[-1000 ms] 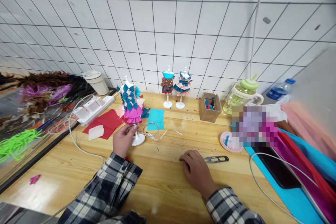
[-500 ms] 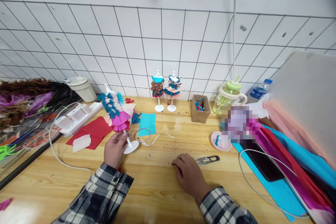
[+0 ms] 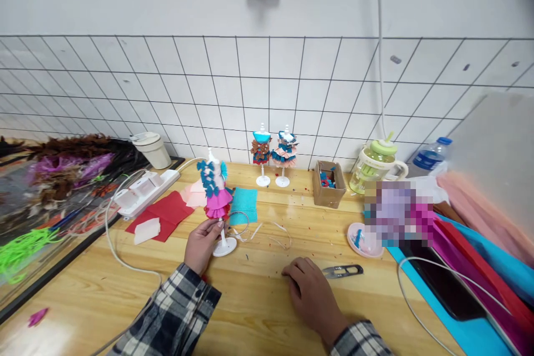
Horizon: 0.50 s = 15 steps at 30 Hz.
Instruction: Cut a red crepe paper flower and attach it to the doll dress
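A miniature dress form (image 3: 212, 173) on a white stand wears a paper dress with a blue ruffled side and pink and red skirt tiers. My left hand (image 3: 201, 247) pinches its white pole just below the skirt. The form is nearly upright over its round base (image 3: 225, 247). My right hand (image 3: 311, 292) lies palm down on the table, fingers loosely bent, with nothing visible in it. Thread snips (image 3: 344, 271) lie just right of that hand. Two more dressed forms stand at the back: one with a brown bodice (image 3: 261, 150), one with blue and peach ruffles (image 3: 285, 151).
Red paper (image 3: 167, 217), blue paper (image 3: 244, 206) and a wire ring (image 3: 239, 223) surround the form. A cardboard box (image 3: 329, 196) of scraps, a pink dish (image 3: 365, 249) and a green-lidded bottle (image 3: 373, 162) stand right. A power strip (image 3: 150, 194) with a cable lies left.
The dress form in my left hand has gone from leaning left to nearly upright. The view has shifted, so everything appears further right and lower. My right hand stays on the table.
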### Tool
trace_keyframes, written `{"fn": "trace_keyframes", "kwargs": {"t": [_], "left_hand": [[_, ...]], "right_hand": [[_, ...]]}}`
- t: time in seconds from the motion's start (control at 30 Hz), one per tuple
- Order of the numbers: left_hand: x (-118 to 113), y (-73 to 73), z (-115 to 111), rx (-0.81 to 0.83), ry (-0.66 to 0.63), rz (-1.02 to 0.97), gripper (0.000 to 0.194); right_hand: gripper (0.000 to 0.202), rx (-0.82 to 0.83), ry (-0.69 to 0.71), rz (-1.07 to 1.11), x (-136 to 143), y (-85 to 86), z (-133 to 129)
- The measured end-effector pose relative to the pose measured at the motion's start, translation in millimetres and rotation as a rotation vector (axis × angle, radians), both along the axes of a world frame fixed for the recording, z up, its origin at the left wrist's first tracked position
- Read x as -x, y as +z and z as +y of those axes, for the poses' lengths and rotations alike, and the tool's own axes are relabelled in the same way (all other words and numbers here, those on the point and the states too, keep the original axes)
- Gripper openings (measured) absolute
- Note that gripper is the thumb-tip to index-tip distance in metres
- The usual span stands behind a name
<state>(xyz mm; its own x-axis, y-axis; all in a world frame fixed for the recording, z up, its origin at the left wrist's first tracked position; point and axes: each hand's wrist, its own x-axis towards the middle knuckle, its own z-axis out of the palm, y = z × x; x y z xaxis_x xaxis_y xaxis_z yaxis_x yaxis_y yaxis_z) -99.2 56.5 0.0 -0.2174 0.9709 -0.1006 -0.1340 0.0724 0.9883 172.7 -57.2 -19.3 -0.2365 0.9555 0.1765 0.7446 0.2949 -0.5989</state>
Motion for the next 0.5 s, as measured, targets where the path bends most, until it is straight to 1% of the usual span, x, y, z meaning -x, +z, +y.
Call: {"fn": "trace_keyframes", "kwargs": {"t": [0.1,0.2,0.33,0.5], "left_hand": [[-2.2,2.5,-1.9,-0.021,-0.013,0.035,0.044],[-2.3,0.3,-2.3,-0.034,-0.034,0.049,0.044],[-2.0,-3.4,-2.9,-0.024,-0.091,0.023,0.044],[-5.1,-2.3,-6.0,-0.042,-0.164,0.011,0.041]], "right_hand": [[0.027,0.015,0.007,0.010,-0.1,1.3,-0.4],[0.026,0.014,0.011,0.008,0.1,1.9,-0.6],[0.026,0.004,0.012,-0.001,0.1,1.0,-0.4],[0.026,-0.013,0.011,-0.014,-0.4,0.4,-0.1]]}}
